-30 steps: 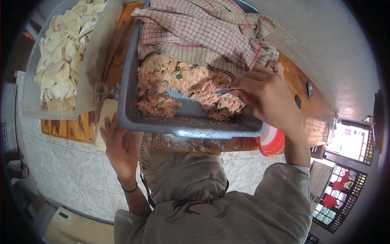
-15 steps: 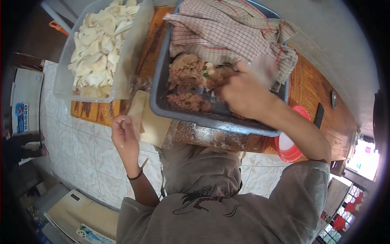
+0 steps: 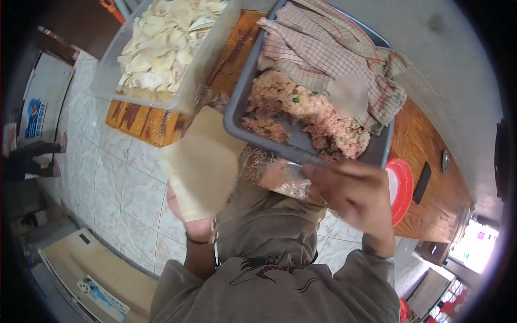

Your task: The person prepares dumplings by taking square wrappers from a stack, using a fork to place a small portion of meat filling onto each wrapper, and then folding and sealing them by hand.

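A pale dough wrapper (image 3: 202, 169) lies over my left hand (image 3: 199, 229), which holds it from below; the wrapper hides most of the fingers. Just behind it, more pale wrapper sheets (image 3: 218, 118) lie at the table's edge. My right hand (image 3: 358, 196) is in front of the grey tray's near right corner, its fingers curled and smeared by motion; I cannot make out whether something is in them. Inside the grey tray (image 3: 280, 149) is a mound of pink minced filling (image 3: 301, 105) with green bits. A checked cloth (image 3: 328, 51) covers the tray's far part.
At the far left, a clear plastic box (image 3: 207, 70) holds many folded, filled dough pieces (image 3: 167, 46). A red-rimmed bowl (image 3: 401, 191) stands right of the tray on the wooden table (image 3: 425, 140). Near it lie a dark flat object (image 3: 421, 183) and a small round metal piece (image 3: 445, 160).
My right hand has come out of the filling tray toward me. My left hand has moved slightly right and lower, with the wrapper now spread over it. The view has shifted left.
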Tool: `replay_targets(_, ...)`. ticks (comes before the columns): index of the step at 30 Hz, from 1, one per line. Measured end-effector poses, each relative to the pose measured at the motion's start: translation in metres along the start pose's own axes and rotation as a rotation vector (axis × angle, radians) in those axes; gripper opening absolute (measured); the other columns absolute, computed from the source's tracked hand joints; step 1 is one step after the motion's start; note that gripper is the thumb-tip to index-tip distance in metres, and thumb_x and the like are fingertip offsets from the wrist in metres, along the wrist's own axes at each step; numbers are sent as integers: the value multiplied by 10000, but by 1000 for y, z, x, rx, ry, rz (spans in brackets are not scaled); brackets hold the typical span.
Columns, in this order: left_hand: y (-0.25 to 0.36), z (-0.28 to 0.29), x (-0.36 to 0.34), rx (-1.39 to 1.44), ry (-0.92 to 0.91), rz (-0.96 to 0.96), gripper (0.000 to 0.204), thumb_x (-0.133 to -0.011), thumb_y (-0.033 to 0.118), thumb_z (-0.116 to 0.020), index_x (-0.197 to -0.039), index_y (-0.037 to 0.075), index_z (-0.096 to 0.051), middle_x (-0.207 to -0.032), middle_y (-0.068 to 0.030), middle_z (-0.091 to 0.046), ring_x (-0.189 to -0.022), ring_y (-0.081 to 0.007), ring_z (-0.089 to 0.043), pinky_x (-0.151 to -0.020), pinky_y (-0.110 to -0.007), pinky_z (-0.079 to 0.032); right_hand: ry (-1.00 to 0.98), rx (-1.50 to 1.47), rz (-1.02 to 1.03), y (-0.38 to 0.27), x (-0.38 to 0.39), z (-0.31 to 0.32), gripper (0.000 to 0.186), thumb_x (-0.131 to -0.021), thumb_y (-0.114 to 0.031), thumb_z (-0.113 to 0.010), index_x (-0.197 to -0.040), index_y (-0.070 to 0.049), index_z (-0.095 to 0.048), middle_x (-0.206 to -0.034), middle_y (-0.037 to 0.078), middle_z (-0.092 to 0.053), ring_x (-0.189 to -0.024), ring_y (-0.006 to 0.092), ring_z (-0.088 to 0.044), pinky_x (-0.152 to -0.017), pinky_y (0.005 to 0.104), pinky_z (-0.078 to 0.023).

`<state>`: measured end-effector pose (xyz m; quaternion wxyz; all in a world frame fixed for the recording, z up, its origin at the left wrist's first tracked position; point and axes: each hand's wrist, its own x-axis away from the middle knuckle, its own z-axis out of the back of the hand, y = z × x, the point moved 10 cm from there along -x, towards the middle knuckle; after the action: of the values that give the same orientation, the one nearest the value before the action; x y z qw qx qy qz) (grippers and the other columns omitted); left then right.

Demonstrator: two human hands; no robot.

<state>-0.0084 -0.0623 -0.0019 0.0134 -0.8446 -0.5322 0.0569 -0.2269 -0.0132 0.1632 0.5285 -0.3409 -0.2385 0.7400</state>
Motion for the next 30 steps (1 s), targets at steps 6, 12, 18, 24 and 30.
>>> replay_targets(6,-56,-71,-31,-53,85,-46,606,-1001,443,-342,-1471,62,-315,-1539,-169,-278,-1397,-345,-308,-1130,-513,-270,105,304,322,-44,-8,-48,442,-693,-97,-662,-1129,-23,-679,-874,54,-612,-645,172,-557,-554,293,-452)
replay_targets(12,-64,-90,-47,-701,-57,-141,540,-1016,333,-355,-1468,44,-294,-1547,-185,-233,-1407,-309,-287,-1105,-469,-341,78,468,337,-55,-6,-42,448,-669,-115,-661,-1109,-33,-688,-866,40,-608,-699,150,-566,-567,274,-434)
replay_targets(18,-52,-31,-41,-570,104,-160,492,-1012,204,-393,-1451,4,-298,-1487,-183,-357,-1317,-330,-424,-1077,-451,-394,-103,573,286,-32,-2,-15,282,-706,-75,-669,-984,-33,-696,-807,47,-636,-687,169,-586,-565,309,-453)
replay_targets(24,3,-13,-30,-126,93,-172,548,-1002,207,-405,-1484,32,-212,-1532,-143,-260,-1360,-308,-369,-1088,-444,-368,25,1069,-57,-9,-9,87,105,-715,-53,-641,-817,-70,-660,-807,37,-656,-768,197,-606,-734,354,-448)
replay_targets(30,10,9,-11,165,120,-172,618,-992,210,-417,-1517,59,-126,-1577,-103,-163,-1404,-286,-314,-1099,-436,-343,-283,1010,-84,68,-12,18,39,-738,-116,-601,-750,-96,-632,-772,21,-580,-842,178,-579,-851,330,-381)
